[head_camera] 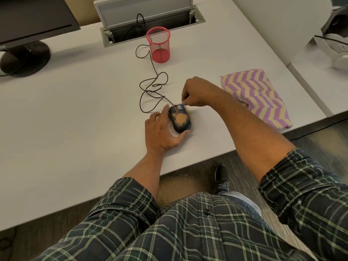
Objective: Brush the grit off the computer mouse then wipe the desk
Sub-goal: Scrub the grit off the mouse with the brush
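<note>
Tan grit (181,118) lies in a heap on the back of a dark computer mouse (179,119), with more of it spilled on the white tabletop (84,110) along the mouse's 9 o'clock and 3 o'clock sides. The mouse sits near the tabletop's front edge, a little right of the middle of the view. The left hand (162,131) cups it from 9 o'clock: fingers lie along the left flank, the thumb curls round the near end at 6 o'clock, so the hand grips the mouse and pins it in place. The right hand (195,91) comes in from 3 o'clock, its fingers pinched shut on a small blue brush (181,106) (only its tip shows, so its shape is hard to tell) that touches the front of the mouse at 12 o'clock. The black cable (153,85) runs off from the mouse's nose in loose loops toward 12 o'clock, passing beside a red mesh pen cup (158,45) and on into an open cable hatch (150,23). At 2 o'clock from the mouse, well apart, a folded cloth (258,97) with purple and cream zigzags lies flat by the tabletop's right edge. A monitor base (24,57) stands at 10 o'clock. Both sleeves (301,185) are dark green plaid, rolled up the forearms.
</note>
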Demonstrator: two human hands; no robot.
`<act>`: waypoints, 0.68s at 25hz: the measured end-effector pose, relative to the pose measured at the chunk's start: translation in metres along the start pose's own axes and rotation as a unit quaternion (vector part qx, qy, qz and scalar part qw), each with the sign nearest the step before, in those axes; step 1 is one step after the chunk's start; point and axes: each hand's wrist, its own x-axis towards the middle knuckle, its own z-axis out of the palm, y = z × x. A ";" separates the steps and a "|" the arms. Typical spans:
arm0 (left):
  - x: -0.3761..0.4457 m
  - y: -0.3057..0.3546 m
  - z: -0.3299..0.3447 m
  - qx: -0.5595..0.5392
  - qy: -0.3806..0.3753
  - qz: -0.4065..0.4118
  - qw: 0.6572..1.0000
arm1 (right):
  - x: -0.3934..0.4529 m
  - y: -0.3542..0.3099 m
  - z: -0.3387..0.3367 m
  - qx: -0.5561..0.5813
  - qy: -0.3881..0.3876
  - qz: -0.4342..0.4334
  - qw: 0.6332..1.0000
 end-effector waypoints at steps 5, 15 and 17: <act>0.000 0.000 0.000 0.001 -0.002 0.000 1.000 | -0.002 0.003 -0.001 0.030 0.007 0.005 1.000; 0.000 0.000 0.001 0.000 0.009 0.004 1.000 | -0.007 0.002 0.002 0.015 0.036 0.023 0.999; 0.000 0.000 0.001 -0.001 0.010 0.004 1.000 | -0.008 0.003 0.003 0.012 0.002 0.022 1.000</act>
